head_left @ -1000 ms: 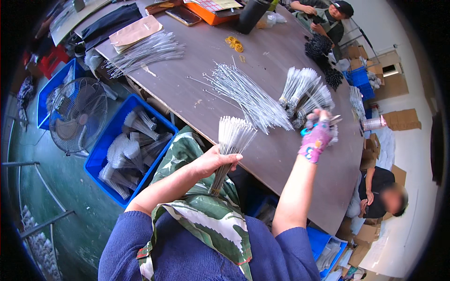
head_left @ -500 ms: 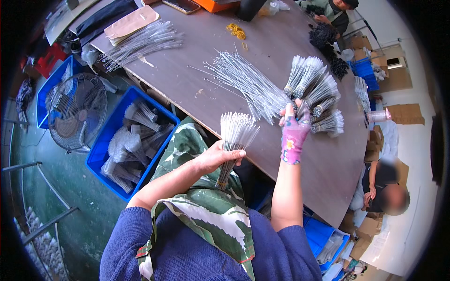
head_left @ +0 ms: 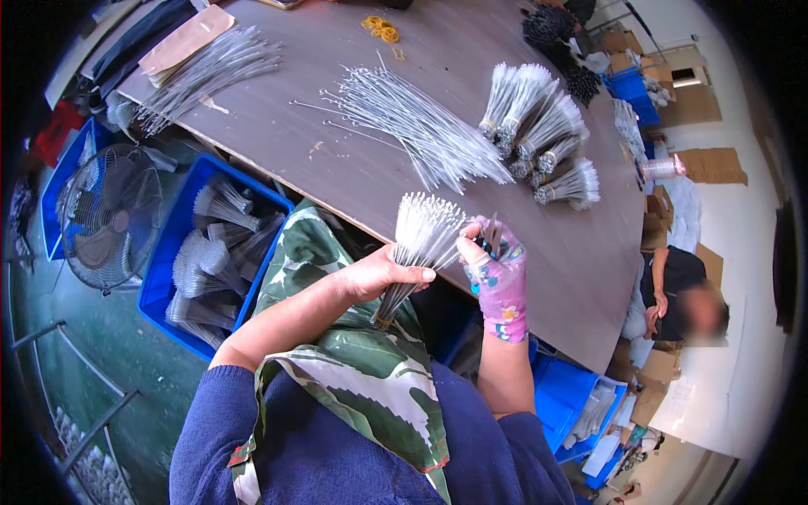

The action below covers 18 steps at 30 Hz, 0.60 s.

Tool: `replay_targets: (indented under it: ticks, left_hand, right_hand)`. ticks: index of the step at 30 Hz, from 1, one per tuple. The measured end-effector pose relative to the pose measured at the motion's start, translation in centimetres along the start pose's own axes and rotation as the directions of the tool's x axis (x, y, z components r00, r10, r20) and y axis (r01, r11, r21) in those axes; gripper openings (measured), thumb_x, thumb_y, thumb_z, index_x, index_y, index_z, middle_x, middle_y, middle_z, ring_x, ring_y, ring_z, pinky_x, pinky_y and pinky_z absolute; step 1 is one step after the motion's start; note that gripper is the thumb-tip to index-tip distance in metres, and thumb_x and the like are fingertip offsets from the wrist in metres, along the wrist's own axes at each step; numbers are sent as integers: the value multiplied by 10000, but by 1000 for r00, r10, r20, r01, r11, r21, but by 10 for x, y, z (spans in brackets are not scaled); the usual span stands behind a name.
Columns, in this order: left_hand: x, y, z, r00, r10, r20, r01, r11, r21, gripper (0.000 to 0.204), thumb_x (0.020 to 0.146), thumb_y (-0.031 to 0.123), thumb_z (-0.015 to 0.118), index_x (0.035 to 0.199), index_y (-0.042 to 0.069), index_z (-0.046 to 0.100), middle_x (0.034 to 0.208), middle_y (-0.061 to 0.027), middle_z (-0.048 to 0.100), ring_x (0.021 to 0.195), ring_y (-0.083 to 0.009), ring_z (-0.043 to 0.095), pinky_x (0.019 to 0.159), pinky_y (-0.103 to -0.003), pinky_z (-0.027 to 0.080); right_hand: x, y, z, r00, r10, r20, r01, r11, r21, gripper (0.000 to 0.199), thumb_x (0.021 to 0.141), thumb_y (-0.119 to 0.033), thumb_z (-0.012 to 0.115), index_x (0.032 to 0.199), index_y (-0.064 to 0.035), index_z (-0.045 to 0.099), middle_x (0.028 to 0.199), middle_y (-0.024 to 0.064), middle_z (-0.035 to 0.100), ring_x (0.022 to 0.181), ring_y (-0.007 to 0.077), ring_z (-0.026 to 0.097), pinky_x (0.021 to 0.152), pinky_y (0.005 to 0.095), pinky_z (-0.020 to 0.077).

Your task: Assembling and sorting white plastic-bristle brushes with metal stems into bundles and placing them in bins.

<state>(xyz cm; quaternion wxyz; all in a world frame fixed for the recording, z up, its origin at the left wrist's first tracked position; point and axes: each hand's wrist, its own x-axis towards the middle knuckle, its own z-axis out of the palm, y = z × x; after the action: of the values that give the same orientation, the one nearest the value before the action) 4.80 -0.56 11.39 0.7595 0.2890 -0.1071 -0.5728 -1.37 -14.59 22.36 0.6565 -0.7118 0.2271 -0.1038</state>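
My left hand (head_left: pixel 389 275) is closed round a bundle of thin wire brushes (head_left: pixel 427 225), held upright over my lap. Their pale looped ends fan out at the top, and a yellowish band circles the lower end. Close by on the right, my right hand (head_left: pixel 498 268), in a pink flowered fingerless glove, grips a small pair of pliers (head_left: pixel 489 236) with dark, pointed jaws. The pliers' handles are mostly hidden in the palm. On the table beyond lies a loose pile of wire brushes (head_left: pixel 417 122); several banded brush bundles (head_left: pixel 547 126) stand to its right.
The brown table (head_left: pixel 278 109) fills the area ahead. Yellow rubber bands (head_left: pixel 380 29) and another brush pile (head_left: pixel 210 71) lie on it. At left are a blue crate (head_left: pixel 151 282) of bundles and a floor fan (head_left: pixel 114 219). A co-worker (head_left: pixel 677 290) sits at the far right.
My right hand has come back from beside the banded bundles to the held bundle, and the pliers now show in it. My left hand keeps its grip. The view has shifted slightly.
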Motion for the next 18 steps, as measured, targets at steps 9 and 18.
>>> replay_targets:
  ticks: [9,18]
  left_hand:
    - [8,-6,4,992,-101,75,100,995,11,214,760,148,719,896,50,585,756,-2,557,691,-97,528,645,-242,437]
    - [13,-11,3,985,-125,121,123,992,22,224,776,171,712,905,39,585,757,-12,560,699,-108,535,660,-248,446]
  right_hand:
    - [-15,-1,-16,1000,-2,23,2,1000,1,44,821,-55,631,859,-45,609,748,-40,575,624,32,490,562,177,382]
    - [-19,-6,-17,998,50,-23,-48,995,91,121,853,-153,623,899,-41,614,758,8,598,581,52,523,477,167,349]
